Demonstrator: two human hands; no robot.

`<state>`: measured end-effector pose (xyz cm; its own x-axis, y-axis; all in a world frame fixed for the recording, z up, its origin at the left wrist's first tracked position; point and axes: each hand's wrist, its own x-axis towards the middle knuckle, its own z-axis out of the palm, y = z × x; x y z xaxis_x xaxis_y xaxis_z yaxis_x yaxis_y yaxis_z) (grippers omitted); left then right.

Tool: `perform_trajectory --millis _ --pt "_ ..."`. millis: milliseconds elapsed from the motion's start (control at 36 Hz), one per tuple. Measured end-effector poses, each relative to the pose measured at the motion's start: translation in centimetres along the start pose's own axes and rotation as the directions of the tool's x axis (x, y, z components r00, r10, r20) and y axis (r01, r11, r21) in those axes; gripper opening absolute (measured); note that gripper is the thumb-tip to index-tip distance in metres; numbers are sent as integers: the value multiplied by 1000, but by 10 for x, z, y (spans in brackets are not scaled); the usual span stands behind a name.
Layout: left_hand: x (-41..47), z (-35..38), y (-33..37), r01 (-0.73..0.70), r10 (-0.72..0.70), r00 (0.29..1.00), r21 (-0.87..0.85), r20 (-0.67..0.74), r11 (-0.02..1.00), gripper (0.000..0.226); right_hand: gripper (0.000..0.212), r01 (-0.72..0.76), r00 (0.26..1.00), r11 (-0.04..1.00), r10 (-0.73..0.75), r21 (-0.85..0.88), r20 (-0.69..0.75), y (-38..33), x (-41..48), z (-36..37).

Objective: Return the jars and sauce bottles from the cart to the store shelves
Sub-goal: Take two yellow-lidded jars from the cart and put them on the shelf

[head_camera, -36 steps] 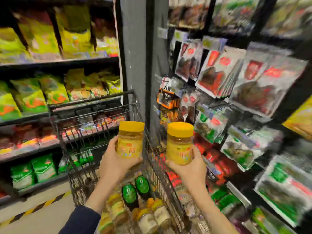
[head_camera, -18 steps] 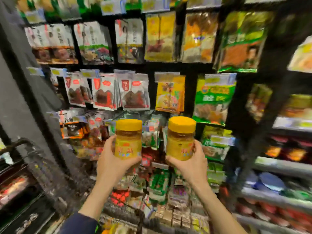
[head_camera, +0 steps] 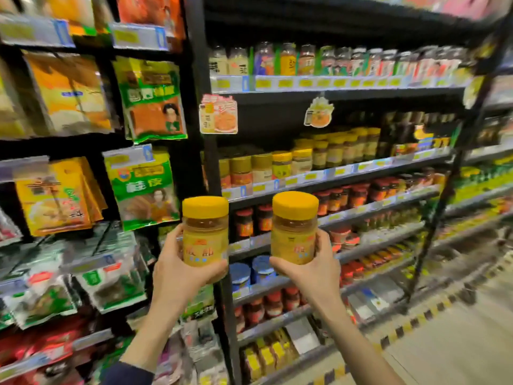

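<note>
I hold two upright yellow-lidded jars side by side at chest height. My left hand point(head_camera: 177, 269) grips the left yellow jar point(head_camera: 205, 232) from below and behind. My right hand point(head_camera: 316, 269) grips the right yellow jar point(head_camera: 294, 227) the same way. Behind them rises a black store shelf unit point(head_camera: 361, 169). One of its shelves carries a row of similar yellow-lidded jars point(head_camera: 281, 163), up and to the right of my hands. The cart is out of view.
Hanging snack packets point(head_camera: 147, 187) fill the rack on the left, split from the jar shelves by a black upright post point(head_camera: 206, 151). Red-lidded jars point(head_camera: 347, 197) and bottles point(head_camera: 305, 61) line other shelves. At lower right is bare floor with a yellow-black striped strip point(head_camera: 410, 326).
My view has swung to the right, from the cart and hanging packets to the jar shelves. Both hands kept their jars raised in the same pose; the cart left the view.
</note>
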<state>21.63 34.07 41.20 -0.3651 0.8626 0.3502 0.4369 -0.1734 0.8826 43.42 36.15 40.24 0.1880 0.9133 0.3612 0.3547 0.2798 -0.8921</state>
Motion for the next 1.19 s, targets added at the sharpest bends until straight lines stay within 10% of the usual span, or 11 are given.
perform_trajectory --millis 528,1194 --pt "3 277 88 -40 64 989 -174 134 984 95 80 -18 981 996 0 -89 -193 106 112 -221" --pt "180 458 113 -145 153 987 -130 50 981 103 79 72 983 992 -88 -103 -160 192 361 -223"
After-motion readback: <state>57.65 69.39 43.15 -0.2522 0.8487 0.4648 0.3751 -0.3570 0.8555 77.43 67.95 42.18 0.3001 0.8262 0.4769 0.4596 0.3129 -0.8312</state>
